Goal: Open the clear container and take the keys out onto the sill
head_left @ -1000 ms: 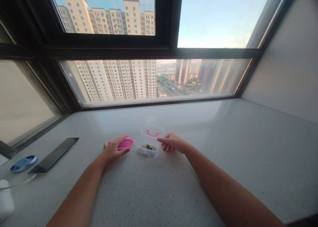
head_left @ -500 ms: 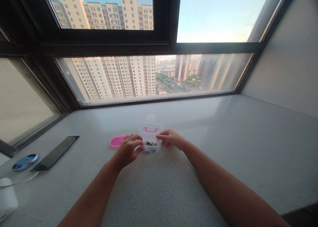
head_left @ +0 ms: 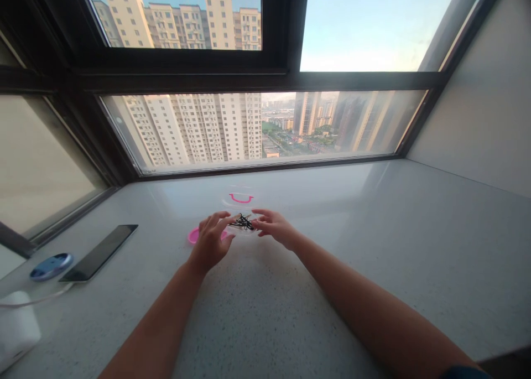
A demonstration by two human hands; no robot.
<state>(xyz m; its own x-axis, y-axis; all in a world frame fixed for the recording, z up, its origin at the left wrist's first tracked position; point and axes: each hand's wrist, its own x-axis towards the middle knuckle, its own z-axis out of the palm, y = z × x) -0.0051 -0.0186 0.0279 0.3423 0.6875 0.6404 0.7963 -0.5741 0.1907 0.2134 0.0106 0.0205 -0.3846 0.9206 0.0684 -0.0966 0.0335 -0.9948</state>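
A small clear plastic container [head_left: 244, 233] stands on the pale speckled surface between my hands. In it lies a pile of small thin black and light-coloured pieces [head_left: 243, 221], too small to name. My left hand [head_left: 211, 240] is at the container's left side, thumb and index finger apart, the fingertips near the pieces. On the right side, my right hand [head_left: 274, 226] has its fingers spread at the rim; whether they touch it I cannot tell. Just behind the container is a pink curved handle [head_left: 241, 200]. A pink oval lid [head_left: 193, 235] lies partly behind my left hand.
To the left lie a dark flat phone-like slab [head_left: 102, 253] and a round blue shiny disc [head_left: 51, 266]. A white block [head_left: 19, 326] with a white cable [head_left: 45, 300] is at the lower left. A dark-framed window [head_left: 265, 166] borders the back.
The container and pink handle have shifted away from me and slightly left. More black pieces show now. My left thumb has come away from the container, and my right fingers have spread.
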